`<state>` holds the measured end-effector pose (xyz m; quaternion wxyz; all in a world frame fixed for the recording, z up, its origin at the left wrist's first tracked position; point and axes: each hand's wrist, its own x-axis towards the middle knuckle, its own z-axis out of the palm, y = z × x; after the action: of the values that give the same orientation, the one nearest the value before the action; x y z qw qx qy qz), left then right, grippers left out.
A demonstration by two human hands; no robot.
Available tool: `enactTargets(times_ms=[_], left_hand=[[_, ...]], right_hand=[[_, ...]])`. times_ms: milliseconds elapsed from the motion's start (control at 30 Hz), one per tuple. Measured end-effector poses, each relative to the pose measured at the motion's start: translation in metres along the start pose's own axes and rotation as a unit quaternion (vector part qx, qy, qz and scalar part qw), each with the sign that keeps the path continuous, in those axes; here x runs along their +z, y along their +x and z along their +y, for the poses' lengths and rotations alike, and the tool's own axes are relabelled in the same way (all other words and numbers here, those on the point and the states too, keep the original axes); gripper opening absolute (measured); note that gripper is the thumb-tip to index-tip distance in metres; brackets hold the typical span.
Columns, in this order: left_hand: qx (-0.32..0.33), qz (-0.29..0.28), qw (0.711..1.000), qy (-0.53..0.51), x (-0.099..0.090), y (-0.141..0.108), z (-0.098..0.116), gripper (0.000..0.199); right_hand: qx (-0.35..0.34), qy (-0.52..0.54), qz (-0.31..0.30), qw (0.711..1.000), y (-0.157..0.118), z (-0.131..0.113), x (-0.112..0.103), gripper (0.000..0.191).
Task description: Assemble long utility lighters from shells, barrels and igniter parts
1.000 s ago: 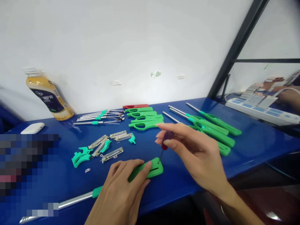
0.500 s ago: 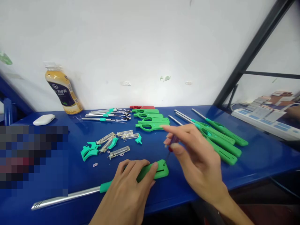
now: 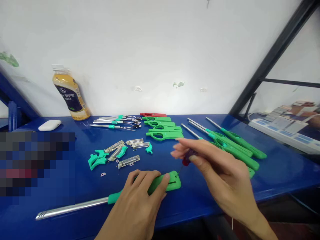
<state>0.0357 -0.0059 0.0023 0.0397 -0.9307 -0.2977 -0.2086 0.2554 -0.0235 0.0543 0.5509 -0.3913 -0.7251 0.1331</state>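
My left hand [image 3: 141,196] is wrapped over a green long-nosed lighter [image 3: 175,180] and presses it to the blue table. The lighter's metal tube points left; its handle end shows past my fingers on the right. In my right hand [image 3: 220,173], a small screwdriver [image 3: 185,161] with a dark red handle is pinched between thumb and fingers. Its thin shaft slants down to the hole at the lighter's handle end; whether the tip sits in the hole is hard to make out. Behind my hands lie clear fuel tanks [image 3: 129,161] and teal triggers [image 3: 97,162].
Several assembled lighters [image 3: 240,145] lie to the right. Green half shells [image 3: 165,134] and a red one [image 3: 153,114] are stacked near the wall. Metal tubes with wires [image 3: 105,126], a white earbud case [image 3: 50,125] and a bottle [image 3: 71,95] stand behind. A power strip [image 3: 287,133] is far right.
My right hand has shifted slightly right and tipped the screwdriver further over to the right. My left hand still holds the lighter down. The whole view has moved a little.
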Motion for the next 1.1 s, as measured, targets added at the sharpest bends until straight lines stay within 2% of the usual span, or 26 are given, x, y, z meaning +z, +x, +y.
enactTargets(times_ms=[67,167,233,333,400,467,533,667,733,833,900,1000,1033,1100], left_hand=[[0.000,0.000,1.000,0.000,0.0002,-0.0006,0.0001,0.043],[0.002,0.006,1.000,0.004,0.0009,-0.0010,-0.0001,0.044],[0.000,0.008,1.000,0.002,0.0016,-0.0008,-0.0003,0.045],[0.001,0.001,1.000,-0.002,0.0028,-0.0009,-0.0008,0.048],[0.003,-0.002,1.000,-0.001,0.0033,-0.0014,-0.0009,0.049],[0.001,-0.003,1.000,-0.001,0.0034,-0.0020,-0.0008,0.048],[-0.002,-0.002,1.000,-0.001,0.0034,-0.0020,-0.0005,0.047],[-0.001,0.001,1.000,0.001,0.0035,-0.0010,-0.0005,0.047],[0.000,0.005,1.000,0.002,0.0034,-0.0008,-0.0006,0.045],[0.003,0.006,1.000,0.007,0.0026,-0.0013,-0.0001,0.045],[0.004,0.007,1.000,0.009,0.0021,-0.0017,0.0004,0.046],[0.002,0.003,1.000,0.008,0.0020,-0.0015,0.0007,0.046],[0.002,0.001,1.000,0.007,0.0022,-0.0013,0.0006,0.046],[0.002,-0.001,1.000,0.009,0.0028,-0.0008,0.0001,0.047]], right_hand=[[-0.029,-0.022,0.039,0.999,-0.0003,-0.0013,0.0025,0.038],[-0.066,-0.108,0.098,0.987,-0.0012,-0.0020,0.0031,0.036],[-0.044,-0.114,0.074,0.990,-0.0011,-0.0019,0.0002,0.037],[0.021,-0.024,0.016,0.999,0.0017,0.0010,-0.0036,0.041],[0.030,-0.002,0.034,0.999,0.0043,0.0043,-0.0032,0.035],[0.011,-0.038,0.078,0.996,0.0057,0.0063,-0.0019,0.033],[-0.005,-0.071,0.080,0.994,0.0052,0.0051,-0.0022,0.034],[0.015,-0.016,-0.019,1.000,0.0023,-0.0017,-0.0054,0.038],[0.008,-0.016,0.003,1.000,0.0018,-0.0025,-0.0047,0.035],[-0.030,-0.082,0.087,0.992,0.0017,-0.0010,-0.0025,0.036],[-0.030,-0.106,0.077,0.991,0.0013,-0.0011,-0.0030,0.037],[0.006,-0.057,0.006,0.998,0.0003,-0.0023,-0.0041,0.042],[0.008,-0.038,0.005,0.999,0.0001,-0.0021,-0.0032,0.042],[-0.014,-0.033,0.045,0.998,0.0001,-0.0008,0.0005,0.041]])
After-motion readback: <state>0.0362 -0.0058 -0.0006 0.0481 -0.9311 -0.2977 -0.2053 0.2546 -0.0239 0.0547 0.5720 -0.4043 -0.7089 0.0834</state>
